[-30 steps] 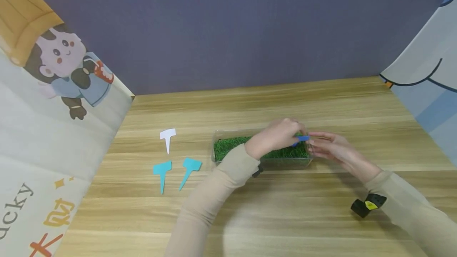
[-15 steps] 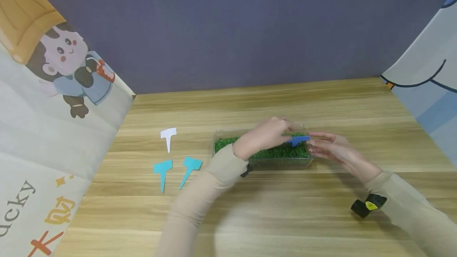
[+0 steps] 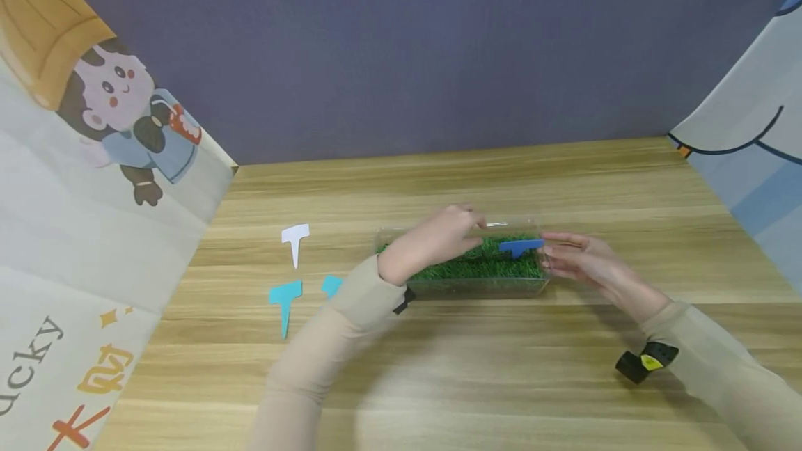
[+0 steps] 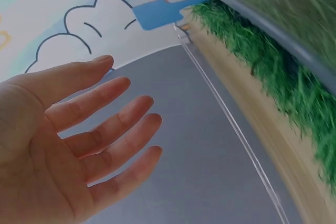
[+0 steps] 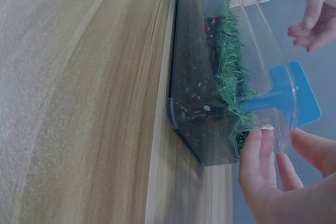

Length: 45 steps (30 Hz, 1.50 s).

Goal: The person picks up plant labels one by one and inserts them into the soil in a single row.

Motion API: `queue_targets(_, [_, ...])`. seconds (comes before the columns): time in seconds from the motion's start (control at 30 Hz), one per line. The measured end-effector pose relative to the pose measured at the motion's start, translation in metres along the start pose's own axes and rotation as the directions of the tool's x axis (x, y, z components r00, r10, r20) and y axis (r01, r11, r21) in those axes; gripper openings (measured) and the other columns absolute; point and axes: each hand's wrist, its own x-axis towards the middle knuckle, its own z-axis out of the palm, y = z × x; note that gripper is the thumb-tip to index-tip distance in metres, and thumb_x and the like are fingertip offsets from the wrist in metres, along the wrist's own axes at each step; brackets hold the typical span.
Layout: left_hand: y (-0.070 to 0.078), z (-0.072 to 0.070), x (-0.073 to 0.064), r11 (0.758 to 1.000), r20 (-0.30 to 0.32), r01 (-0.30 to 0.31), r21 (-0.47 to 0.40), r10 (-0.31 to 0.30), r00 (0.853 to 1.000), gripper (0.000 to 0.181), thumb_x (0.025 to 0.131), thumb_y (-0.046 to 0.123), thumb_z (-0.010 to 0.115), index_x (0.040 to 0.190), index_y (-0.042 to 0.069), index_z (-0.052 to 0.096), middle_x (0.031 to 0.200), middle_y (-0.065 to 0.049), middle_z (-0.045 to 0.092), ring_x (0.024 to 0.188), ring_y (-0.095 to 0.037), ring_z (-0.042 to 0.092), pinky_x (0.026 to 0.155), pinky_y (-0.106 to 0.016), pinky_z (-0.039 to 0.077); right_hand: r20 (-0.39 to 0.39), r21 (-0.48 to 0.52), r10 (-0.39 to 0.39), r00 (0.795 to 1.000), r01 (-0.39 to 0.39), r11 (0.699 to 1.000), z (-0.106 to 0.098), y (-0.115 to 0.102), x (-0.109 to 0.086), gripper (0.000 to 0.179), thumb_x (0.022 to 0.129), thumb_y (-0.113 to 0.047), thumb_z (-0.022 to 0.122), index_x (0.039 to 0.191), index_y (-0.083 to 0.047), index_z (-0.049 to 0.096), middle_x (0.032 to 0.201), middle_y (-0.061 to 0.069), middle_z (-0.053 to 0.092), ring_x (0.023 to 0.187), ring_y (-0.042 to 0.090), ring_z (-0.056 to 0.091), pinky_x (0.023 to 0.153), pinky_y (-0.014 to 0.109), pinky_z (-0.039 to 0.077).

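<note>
Left hand: bare, empty (image 3: 435,239), over the planter; thumb and fingers spread loosely, a wide grip around nothing.
Right hand: bare (image 3: 592,266), loosely bent fingers at the planter's right end wall; whether they pinch the plastic or merely touch it, cannot tell. Presumably placed there to steady the box.
Planter: clear plastic box (image 3: 476,289), long and low, set crosswise; its right end meets the right hand, the rest runs leftward beneath the left hand.
Fill: green artificial turf (image 3: 495,268) over a dark, speckled layer, just left of the right fingers; probably what keeps a stem upright.
Blue plant label: T-shaped (image 5: 298,95), standing roughly upright inside the planter, just beside the right fingertips, right of the left hand and apart from it; stem in the turf, broad head above the rim, likely so the plate can be read.
White plant label: T-shaped (image 3: 295,238), lying well left of the left hand.
Teal plant labels: two, nearer the person than the white one; one in full view (image 3: 285,296), the other partly behind the left sleeve (image 3: 354,305). Apparently laid apart for easy picking up.
Tabletop: wood-grain (image 3: 501,374), under everything listed.
</note>
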Motion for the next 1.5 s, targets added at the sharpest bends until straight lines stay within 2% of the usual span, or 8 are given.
queue_targets(0.27, [-0.010, -0.006, -0.022, 1.000, -0.018, 0.014, 0.011, -0.014, 1.000, 0.028, 0.086, 0.018, 0.058, 0.112, 0.006, 0.059, 0.110, -0.007, 0.058, 0.089, -0.014, 0.058, 0.080, -0.020, 0.047, 0.000, -0.008, 0.001, 1.000, -0.001, 1.000, 0.000, -0.005, -0.004, 0.061, 0.083, -0.011, 0.061, 0.132, 0.003, 0.027, 0.094, -0.004, 0.065, 0.087, 0.013, 0.062, 0.081, 0.025, 0.048])
queue_targets(0.5, [-0.020, -0.009, -0.043, 0.998, -0.042, 0.062, 0.027, -0.061, 0.997, 0.029, 0.085, 0.019, 0.059, 0.110, 0.006, 0.060, 0.108, -0.007, 0.058, 0.089, -0.016, 0.058, 0.078, -0.024, 0.048, -0.007, -0.023, 0.006, 1.000, -0.006, 1.000, 0.000, -0.009, -0.007, 0.059, 0.083, -0.012, 0.061, 0.132, 0.001, 0.030, 0.094, -0.004, 0.065, 0.087, 0.013, 0.062, 0.081, 0.025, 0.048])
queue_targets(0.83, [-0.042, -0.012, -0.071, 0.986, -0.078, 0.137, -0.091, -0.144, 0.986, 0.026, 0.084, 0.014, 0.060, 0.108, 0.003, 0.060, 0.105, -0.010, 0.059, 0.086, -0.019, 0.059, 0.076, -0.027, 0.049, 0.003, -0.041, -0.004, 1.000, 0.005, 0.999, 0.000, -0.009, -0.007, 0.061, 0.083, -0.012, 0.060, 0.132, 0.003, 0.027, 0.095, -0.005, 0.065, 0.088, 0.012, 0.062, 0.082, 0.026, 0.047])
queue_targets(1.07, [-0.058, -0.013, -0.090, 0.974, -0.105, 0.168, -0.153, -0.185, 0.977, 0.026, 0.085, 0.015, 0.059, 0.107, 0.002, 0.060, 0.104, -0.011, 0.059, 0.092, -0.024, 0.058, 0.078, -0.030, 0.050, -0.006, -0.051, -0.008, 1.000, 0.007, 0.999, -0.001, -0.008, -0.007, 0.062, 0.083, -0.013, 0.061, 0.132, 0.004, 0.027, 0.094, -0.005, 0.065, 0.088, 0.013, 0.062, 0.082, 0.026, 0.048])
queue_targets(1.17, [-0.065, -0.013, -0.098, 0.970, -0.125, 0.176, -0.169, -0.199, 0.972, 0.025, 0.085, 0.015, 0.058, 0.106, 0.002, 0.060, 0.101, -0.011, 0.060, 0.090, -0.023, 0.058, 0.075, -0.030, 0.050, -0.008, -0.038, -0.009, 1.000, 0.009, 0.999, -0.001, -0.008, -0.008, 0.058, 0.083, -0.013, 0.061, 0.131, 0.001, 0.031, 0.094, -0.004, 0.065, 0.088, 0.012, 0.062, 0.082, 0.025, 0.048])
queue_targets(1.3, [-0.074, -0.012, -0.109, 0.968, -0.147, 0.193, -0.158, -0.216, 0.965, 0.025, 0.084, 0.014, 0.059, 0.105, 0.001, 0.061, 0.097, -0.011, 0.060, 0.086, -0.022, 0.058, 0.072, -0.031, 0.050, 0.000, -0.041, -0.012, 1.000, 0.012, 0.999, -0.001, -0.009, -0.008, 0.058, 0.083, -0.013, 0.060, 0.131, 0.002, 0.030, 0.095, -0.005, 0.064, 0.089, 0.012, 0.061, 0.082, 0.025, 0.047])
queue_targets(1.5, [-0.092, -0.004, -0.125, 0.955, -0.114, 0.250, -0.160, -0.269, 0.956, 0.022, 0.084, 0.013, 0.059, 0.103, 0.002, 0.062, 0.094, -0.009, 0.061, 0.083, -0.021, 0.058, 0.069, -0.030, 0.050, 0.009, -0.044, -0.009, 1.000, 0.010, 0.999, 0.000, -0.009, -0.007, 0.065, 0.084, -0.012, 0.059, 0.134, 0.006, 0.022, 0.095, -0.004, 0.064, 0.089, 0.012, 0.061, 0.082, 0.025, 0.048])
